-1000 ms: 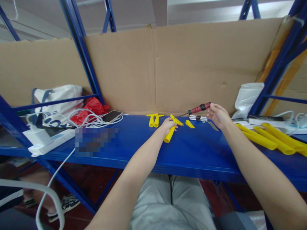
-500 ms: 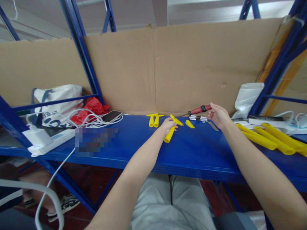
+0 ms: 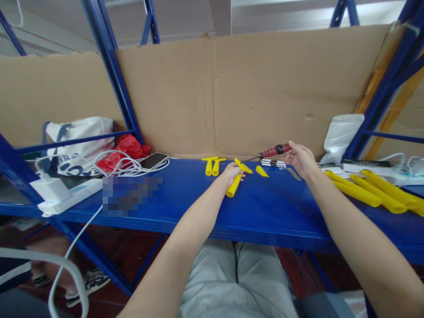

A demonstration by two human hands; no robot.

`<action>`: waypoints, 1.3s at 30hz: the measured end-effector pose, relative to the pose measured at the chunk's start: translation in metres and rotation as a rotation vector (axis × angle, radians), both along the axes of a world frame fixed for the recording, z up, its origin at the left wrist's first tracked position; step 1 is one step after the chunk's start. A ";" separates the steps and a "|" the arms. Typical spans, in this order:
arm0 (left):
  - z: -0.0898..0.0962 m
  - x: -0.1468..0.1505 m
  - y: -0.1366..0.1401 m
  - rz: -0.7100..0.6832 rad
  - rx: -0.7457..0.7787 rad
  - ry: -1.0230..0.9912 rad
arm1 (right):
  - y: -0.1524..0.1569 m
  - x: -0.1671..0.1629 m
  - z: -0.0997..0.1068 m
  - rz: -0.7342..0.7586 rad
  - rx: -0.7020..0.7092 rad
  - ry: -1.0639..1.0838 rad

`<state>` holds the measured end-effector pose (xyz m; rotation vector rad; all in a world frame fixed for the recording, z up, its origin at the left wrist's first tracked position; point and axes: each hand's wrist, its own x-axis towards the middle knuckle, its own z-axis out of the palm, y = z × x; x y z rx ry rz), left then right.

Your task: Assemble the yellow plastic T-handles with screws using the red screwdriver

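Observation:
My left hand (image 3: 232,173) is closed around a yellow T-shaped piece with a hollow tubular stem (image 3: 234,186), its open end tilted toward me. Pinched at the butt of its handle, a red-and-black screwdriver (image 3: 274,151) is in my right hand (image 3: 300,160). The shaft runs left to the top of the yellow piece; its tip is too small to make out. Two similar yellow T-shaped pieces (image 3: 216,167) stand further left. A small flat yellow piece (image 3: 262,171) lies to the right of my left hand.
Behind the screwdriver is a stack of white-and-black items (image 3: 273,164), with a thin metal strip (image 3: 294,174) nearby. Several yellow tubes (image 3: 356,189) lie at right. A phone (image 3: 154,161), white cables and a power strip (image 3: 73,196) occupy the left. Cardboard (image 3: 265,92) walls the back.
The screwdriver handle has turned a little in my right hand, showing more black marks. My left hand and the yellow piece stay in place.

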<state>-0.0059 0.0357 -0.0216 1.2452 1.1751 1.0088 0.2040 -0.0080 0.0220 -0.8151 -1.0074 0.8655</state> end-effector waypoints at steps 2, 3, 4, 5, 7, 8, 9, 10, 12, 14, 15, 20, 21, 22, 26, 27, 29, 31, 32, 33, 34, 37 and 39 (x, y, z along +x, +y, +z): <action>0.000 0.000 0.000 0.001 0.001 -0.003 | 0.001 0.000 -0.001 -0.011 0.013 -0.025; 0.000 0.000 0.000 -0.001 0.003 -0.003 | 0.001 0.000 -0.001 -0.013 0.022 -0.038; 0.000 0.000 0.000 -0.002 0.003 -0.002 | 0.001 0.000 -0.002 -0.014 0.031 -0.049; 0.000 0.000 0.000 -0.003 0.004 -0.001 | 0.001 0.000 -0.002 -0.011 0.035 -0.059; 0.000 0.000 -0.001 -0.003 0.005 0.001 | 0.000 0.000 -0.002 0.007 0.034 -0.074; 0.000 0.000 -0.001 -0.001 0.005 0.001 | 0.000 0.000 -0.002 0.019 0.027 -0.077; 0.000 0.000 -0.001 0.000 0.006 0.002 | -0.001 0.000 -0.001 0.032 0.018 -0.077; 0.001 0.000 -0.001 -0.001 0.007 0.002 | -0.002 0.000 0.000 0.043 0.010 -0.072; 0.001 0.000 -0.002 0.002 0.006 0.002 | -0.002 0.000 0.000 0.060 0.001 -0.058; 0.001 0.000 -0.002 0.002 0.005 0.001 | -0.002 -0.001 0.000 0.078 0.005 -0.057; 0.001 0.000 -0.002 0.000 0.003 0.001 | -0.002 -0.001 0.000 0.084 0.009 -0.061; 0.002 0.000 -0.003 -0.002 -0.003 0.004 | 0.001 0.000 -0.002 -0.011 0.018 -0.031; 0.001 0.000 -0.002 0.000 -0.004 0.005 | 0.001 0.000 -0.002 -0.027 0.010 -0.021; 0.001 0.000 -0.002 0.002 -0.004 0.006 | 0.001 0.000 -0.002 -0.034 -0.002 -0.015; 0.001 0.000 -0.001 0.005 -0.005 0.008 | 0.000 -0.001 -0.001 -0.040 -0.027 -0.012; 0.000 0.000 -0.001 0.005 -0.007 0.008 | -0.001 -0.001 0.000 -0.037 -0.026 -0.015; 0.000 0.000 0.000 0.007 -0.009 0.007 | -0.003 -0.002 0.001 -0.012 -0.021 -0.021; 0.000 0.000 0.000 0.009 -0.008 0.009 | -0.006 -0.003 0.002 0.028 -0.018 -0.021; 0.000 0.000 -0.001 0.008 -0.006 0.012 | -0.006 -0.004 0.003 0.046 -0.016 -0.019; 0.001 0.000 -0.001 0.007 -0.004 0.014 | -0.007 -0.004 0.003 0.057 -0.013 -0.018; 0.001 0.000 -0.002 0.005 -0.001 0.017 | -0.007 -0.004 0.003 0.065 -0.010 -0.022; 0.001 0.000 -0.003 0.005 0.001 0.016 | -0.005 -0.004 0.002 0.072 -0.006 -0.073; 0.001 0.000 -0.004 0.007 -0.001 0.012 | -0.004 -0.003 0.000 0.039 0.002 -0.085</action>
